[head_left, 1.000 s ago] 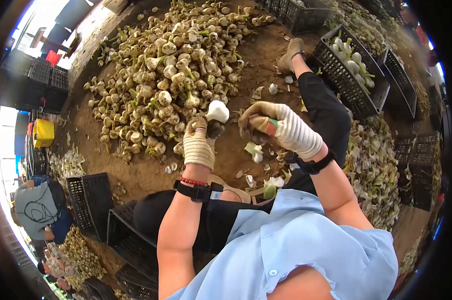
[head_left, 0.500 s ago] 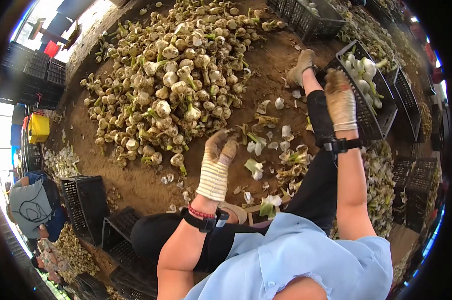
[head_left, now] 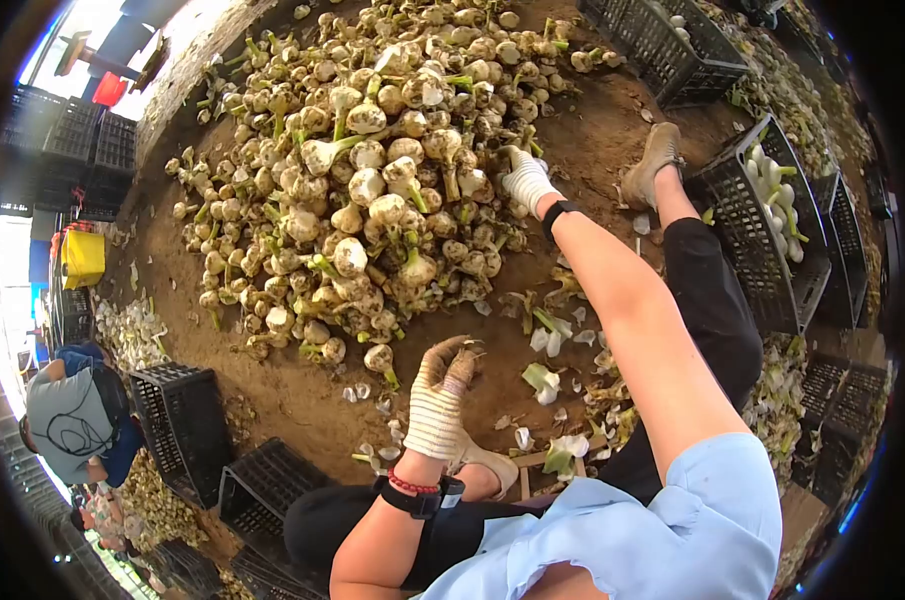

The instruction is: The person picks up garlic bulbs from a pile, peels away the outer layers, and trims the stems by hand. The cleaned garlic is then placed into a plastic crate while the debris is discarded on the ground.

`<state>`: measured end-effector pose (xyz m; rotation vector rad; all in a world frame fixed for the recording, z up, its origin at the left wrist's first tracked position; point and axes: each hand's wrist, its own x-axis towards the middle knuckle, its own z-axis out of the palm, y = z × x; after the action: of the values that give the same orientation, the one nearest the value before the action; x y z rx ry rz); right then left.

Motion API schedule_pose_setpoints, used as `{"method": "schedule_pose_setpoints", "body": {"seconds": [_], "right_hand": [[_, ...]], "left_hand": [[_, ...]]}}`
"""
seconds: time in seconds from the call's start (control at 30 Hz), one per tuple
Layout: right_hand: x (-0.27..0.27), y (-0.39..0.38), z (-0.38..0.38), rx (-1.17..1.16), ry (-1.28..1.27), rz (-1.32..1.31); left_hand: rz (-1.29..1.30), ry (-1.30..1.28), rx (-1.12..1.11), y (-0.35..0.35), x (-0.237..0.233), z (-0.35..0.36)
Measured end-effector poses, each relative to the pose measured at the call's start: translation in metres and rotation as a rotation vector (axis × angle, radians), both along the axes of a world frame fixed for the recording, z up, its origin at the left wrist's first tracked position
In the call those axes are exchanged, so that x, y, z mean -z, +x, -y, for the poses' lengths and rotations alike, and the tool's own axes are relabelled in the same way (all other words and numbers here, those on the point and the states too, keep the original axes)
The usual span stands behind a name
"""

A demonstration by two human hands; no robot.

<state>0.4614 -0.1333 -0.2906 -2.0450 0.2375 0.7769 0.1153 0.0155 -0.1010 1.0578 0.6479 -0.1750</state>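
A large heap of garlic bulbs [head_left: 387, 210], soil-stained and with short stems, lies on the dirt floor. My right hand [head_left: 528, 183], in a white-and-brown work glove, reaches to the heap's right edge. Its fingertips merge with the dark bulbs and stems there, so its grip is hidden. Below the heap, my left hand [head_left: 440, 395] wears a striped, soiled glove. Its fingers are bent in towards the thumb, and anything between them is too small to name. A single garlic bulb [head_left: 378, 359] rests on the ground just left of that hand.
At the right, a black crate [head_left: 717, 190] holds cleaned white garlic bulbs [head_left: 772, 195]. Another crate [head_left: 662, 50] stands at the upper right. Peeled skins and stem scraps [head_left: 542, 383] litter the ground before me. Crates [head_left: 182, 425] and a seated person [head_left: 72, 410] are at the left.
My right hand has moved left from the crate of white bulbs to the heap's edge. My left hand has dropped slightly in view, its fingers more closed. The view has shifted a little.
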Motion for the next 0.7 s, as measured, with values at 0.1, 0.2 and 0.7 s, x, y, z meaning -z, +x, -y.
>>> {"method": "schedule_pose_setpoints", "body": {"seconds": [0.1, 0.2, 0.7], "right_hand": [[-0.020, -0.034, 0.013, -0.170, -0.217, 0.456], [-0.100, -0.101, 0.027, 0.087, 0.164, 0.396], [-0.227, -0.319, 0.027, 0.063, 1.327, -0.280]], "left_hand": [[-0.031, -0.031, -0.034, 0.001, 0.002, -0.006], [0.004, -0.078, -0.034, -0.004, 0.015, -0.019], [0.418, 0.121, 0.117, -0.041, -0.041, -0.012]]}}
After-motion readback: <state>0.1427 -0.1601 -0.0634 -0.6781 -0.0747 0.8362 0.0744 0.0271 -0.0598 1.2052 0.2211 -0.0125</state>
